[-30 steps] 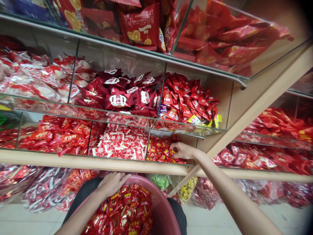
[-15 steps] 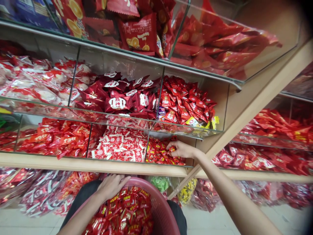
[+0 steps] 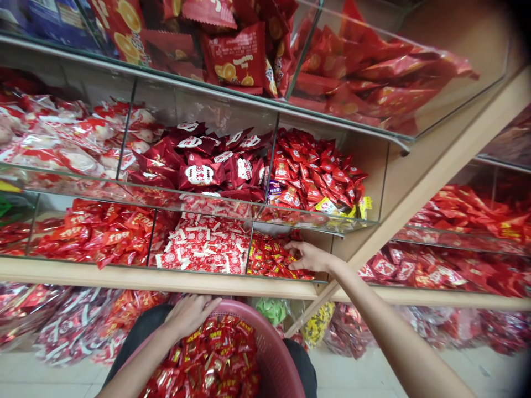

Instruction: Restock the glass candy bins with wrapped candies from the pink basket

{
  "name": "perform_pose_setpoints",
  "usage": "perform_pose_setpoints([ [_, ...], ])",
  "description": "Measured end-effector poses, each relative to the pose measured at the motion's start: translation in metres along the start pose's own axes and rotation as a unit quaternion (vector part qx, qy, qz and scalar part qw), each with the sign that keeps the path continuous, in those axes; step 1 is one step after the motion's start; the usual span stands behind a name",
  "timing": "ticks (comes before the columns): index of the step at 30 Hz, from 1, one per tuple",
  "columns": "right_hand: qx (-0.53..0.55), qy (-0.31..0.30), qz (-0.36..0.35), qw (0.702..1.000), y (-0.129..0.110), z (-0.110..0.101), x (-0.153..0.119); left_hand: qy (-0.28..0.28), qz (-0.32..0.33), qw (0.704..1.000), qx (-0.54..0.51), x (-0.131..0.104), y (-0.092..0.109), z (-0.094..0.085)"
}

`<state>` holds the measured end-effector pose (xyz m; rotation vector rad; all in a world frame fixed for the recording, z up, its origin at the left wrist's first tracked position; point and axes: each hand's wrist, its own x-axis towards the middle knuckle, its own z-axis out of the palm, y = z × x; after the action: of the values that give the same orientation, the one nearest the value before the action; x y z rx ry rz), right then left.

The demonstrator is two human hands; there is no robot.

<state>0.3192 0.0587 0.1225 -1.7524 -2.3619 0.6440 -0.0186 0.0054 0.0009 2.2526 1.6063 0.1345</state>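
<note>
My right hand is in the bottom-right glass compartment, over small red and yellow wrapped candies. Its fingers are apart and curved downward; the fingertips reach the candies, and no candy shows in the grasp. My left hand lies over the far rim of a pink plastic basket, fingers hooked over the edge and thumb along it. Inside the basket is a heap of red wrapped candies, the same kind by their yellow lettering. The basket sits between my dark-clothed knees.
Glass dividers split the shelves into bins. Left of my right hand are red-and-white candies. Above it, a glass shelf front holds red packets. A slanting wooden upright stands close to my right forearm. Bagged candies lie under the wooden ledge.
My right hand has shifted slightly down and right within the compartment, its fingers spreading a little. My left hand and the basket have stayed in place.
</note>
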Motion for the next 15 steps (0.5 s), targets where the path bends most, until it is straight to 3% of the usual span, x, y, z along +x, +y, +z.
perform_pose_setpoints([
  [10,-0.096,0.015,0.049,0.994,-0.009,-0.004,-0.005,-0.006,-0.002,1.0,0.008,0.001,-0.001,0.001],
  [15,-0.124,0.023,0.022,0.992,-0.011,-0.001,-0.006,0.001,0.003,1.0,0.011,0.001,-0.002,0.002],
])
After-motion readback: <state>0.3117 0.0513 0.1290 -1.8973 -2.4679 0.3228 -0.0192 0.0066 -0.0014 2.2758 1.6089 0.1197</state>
